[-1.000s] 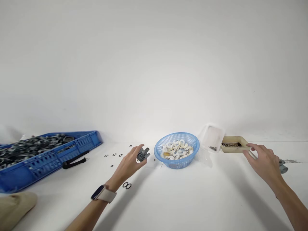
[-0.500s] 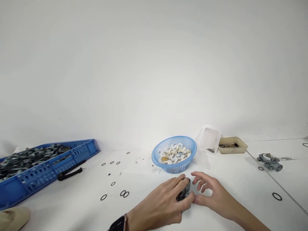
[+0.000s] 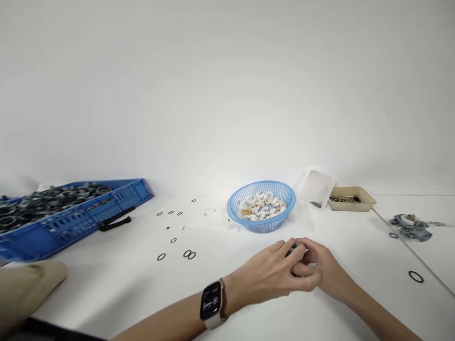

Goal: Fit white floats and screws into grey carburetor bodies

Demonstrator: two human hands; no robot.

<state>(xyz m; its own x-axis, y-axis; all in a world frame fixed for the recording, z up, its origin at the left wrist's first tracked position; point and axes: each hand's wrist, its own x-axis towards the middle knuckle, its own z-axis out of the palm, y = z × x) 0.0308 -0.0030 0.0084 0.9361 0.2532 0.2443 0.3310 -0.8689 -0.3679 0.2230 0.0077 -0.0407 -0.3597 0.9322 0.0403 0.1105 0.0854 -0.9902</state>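
Observation:
A small grey metal part [image 3: 295,246] is mostly hidden between my hands in front of the blue basket. My left hand [image 3: 272,270], with a smartwatch [image 3: 211,300] on its wrist, has its fingers wrapped round the part. From the right, my right hand [image 3: 322,265] closes against the same part, its fingertips meeting those of the left. Just beyond them stands the round blue basket [image 3: 261,228], holding white ring-shaped plastic pieces [image 3: 261,206] with a few yellowish ones.
A blue crate [image 3: 117,203] full of dark metal parts stands left, with a black-handled tool [image 3: 115,222] by it. Several black rings [image 3: 161,256] lie on the white table. Rightward are a white tray [image 3: 317,187], a beige tray [image 3: 351,206] and a carburetor [image 3: 412,228]. A beige sleeve [image 3: 31,289] shows lower left.
My right hand has moved in from apart and now grips the grey part together with my left. Both hands have shifted right. The view has tilted, so the table items appear higher.

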